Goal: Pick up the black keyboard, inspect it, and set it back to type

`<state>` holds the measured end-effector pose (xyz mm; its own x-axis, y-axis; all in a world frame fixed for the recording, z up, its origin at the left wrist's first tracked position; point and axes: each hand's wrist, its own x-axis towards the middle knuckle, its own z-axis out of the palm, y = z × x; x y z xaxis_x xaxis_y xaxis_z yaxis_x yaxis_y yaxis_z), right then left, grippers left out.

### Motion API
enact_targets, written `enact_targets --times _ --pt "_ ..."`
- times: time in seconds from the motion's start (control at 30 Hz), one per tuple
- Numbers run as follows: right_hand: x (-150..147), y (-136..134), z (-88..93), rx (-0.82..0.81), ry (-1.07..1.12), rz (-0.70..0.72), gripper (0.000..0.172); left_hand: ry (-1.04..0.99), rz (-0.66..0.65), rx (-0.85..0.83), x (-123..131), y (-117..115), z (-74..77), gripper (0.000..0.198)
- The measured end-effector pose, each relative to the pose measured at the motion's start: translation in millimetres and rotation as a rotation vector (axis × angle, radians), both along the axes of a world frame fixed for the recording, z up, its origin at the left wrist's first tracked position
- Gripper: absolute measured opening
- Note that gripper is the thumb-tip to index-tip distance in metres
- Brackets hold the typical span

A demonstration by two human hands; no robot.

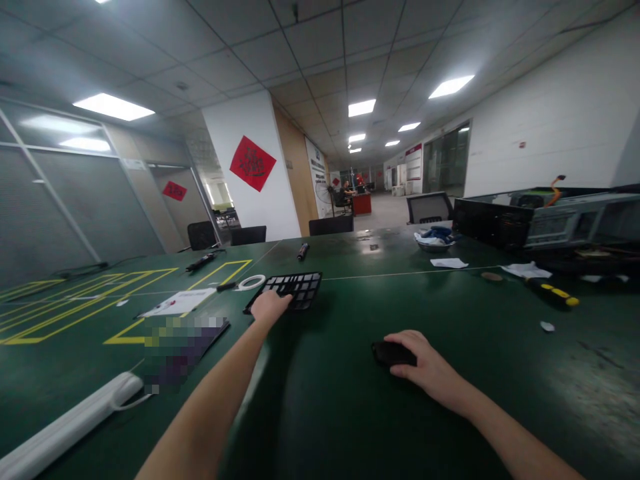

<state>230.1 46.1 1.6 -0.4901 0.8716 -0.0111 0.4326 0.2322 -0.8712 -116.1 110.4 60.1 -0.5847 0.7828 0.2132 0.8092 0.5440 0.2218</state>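
On the green table, my left hand (271, 308) is at the front left part of a black tray (311, 293) with a grid of compartments. Its fingers look curled at the tray's edge, and what lies between them is too small to make out. My right hand (419, 360) is closed around a flat black object (385, 353) resting on the table to the right, thumb on the near side and fingers over the far side. A white cable coil (251, 283) lies just left of the tray.
A white roll (70, 423) lies at the front left, near a blurred patterned item (187, 353). White paper (180, 302) is beyond it. At the right are a yellow-black screwdriver (554, 292), a bowl with blue items (434, 239) and an open computer case (493, 220). A person sits far back.
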Motion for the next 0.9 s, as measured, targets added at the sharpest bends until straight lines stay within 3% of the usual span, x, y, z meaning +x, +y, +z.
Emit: enact_targets --times 0.13,0.3,0.4,0.5,0.57,0.63,0.8,0.9 --pt "1 1 -3.3 0.001 0.032 0.018 0.043 0.016 0.034 -0.045 -10 8 -9.9 0.043" --pt "2 2 -4.9 0.009 0.038 0.020 0.044 0.122 -0.033 -0.021 -4 1 -8.0 0.043" --pt "1 0 -0.4 -0.009 0.026 0.008 0.045 0.216 -0.183 0.023 12 -22 -11.8 0.038" --pt "0 -2 3.4 0.013 0.010 -0.001 0.045 0.233 -0.429 0.033 33 -60 -28.2 0.046" --pt "0 -3 3.8 0.037 0.001 -0.006 0.044 0.164 -0.668 0.057 46 -85 -41.5 0.052" --pt "-2 -4 2.8 0.051 0.000 -0.025 0.043 0.089 -0.795 0.043 55 -102 -51.2 0.048" --pt "3 2 3.4 0.197 -0.019 -0.140 0.045 0.072 -0.866 0.020 59 -108 -54.2 0.038" --pt "23 15 5.9 0.366 -0.071 -0.386 0.044 0.101 -0.868 0.028 57 -105 -52.8 0.035"
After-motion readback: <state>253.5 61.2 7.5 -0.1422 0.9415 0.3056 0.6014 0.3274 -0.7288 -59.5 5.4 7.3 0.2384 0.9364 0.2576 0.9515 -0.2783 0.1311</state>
